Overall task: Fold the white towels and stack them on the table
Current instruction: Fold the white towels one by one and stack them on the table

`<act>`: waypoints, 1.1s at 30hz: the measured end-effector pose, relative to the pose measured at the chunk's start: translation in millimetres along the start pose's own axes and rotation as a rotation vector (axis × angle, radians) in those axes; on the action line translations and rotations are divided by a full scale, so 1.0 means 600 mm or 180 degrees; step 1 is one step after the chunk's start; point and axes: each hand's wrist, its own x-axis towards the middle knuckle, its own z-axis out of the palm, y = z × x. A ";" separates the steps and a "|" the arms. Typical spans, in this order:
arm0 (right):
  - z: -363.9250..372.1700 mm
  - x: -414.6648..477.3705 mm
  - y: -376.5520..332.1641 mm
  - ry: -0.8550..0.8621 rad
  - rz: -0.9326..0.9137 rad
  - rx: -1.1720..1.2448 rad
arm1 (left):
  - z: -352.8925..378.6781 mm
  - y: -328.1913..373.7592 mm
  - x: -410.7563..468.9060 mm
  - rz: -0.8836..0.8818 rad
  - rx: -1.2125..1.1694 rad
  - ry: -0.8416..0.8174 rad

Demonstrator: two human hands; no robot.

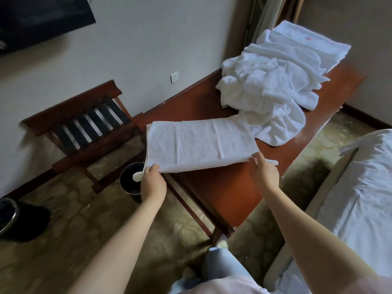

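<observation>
A white towel (199,143) lies stretched flat across the left end of the reddish wooden table (224,187), its near edge lifted. My left hand (153,181) grips the near left corner, which hangs past the table's end. My right hand (265,168) pinches the near right corner. Behind it, a crumpled heap of white towels (269,88) covers the middle of the table. A flat folded towel with a red mark (307,41) lies at the far end.
A wooden luggage rack with dark straps (84,124) stands against the wall on the left. A round dark bin (131,181) sits on the floor under my left hand; another dark bin (12,219) is at far left. A white bed (360,198) is on the right.
</observation>
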 end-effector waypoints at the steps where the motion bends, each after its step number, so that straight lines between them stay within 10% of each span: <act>1: -0.001 0.007 -0.008 0.0060 -0.0001 0.0083 | -0.007 0.002 0.009 0.0042 -0.0060 0.0107; 15: 0.005 0.209 -0.087 -0.0035 0.0105 0.0601 | -0.029 0.043 0.238 0.0373 0.0790 0.0015; 33: 0.152 0.430 -0.123 -0.0909 0.1155 -0.0621 | 0.113 0.002 0.516 0.0697 0.1934 -0.0734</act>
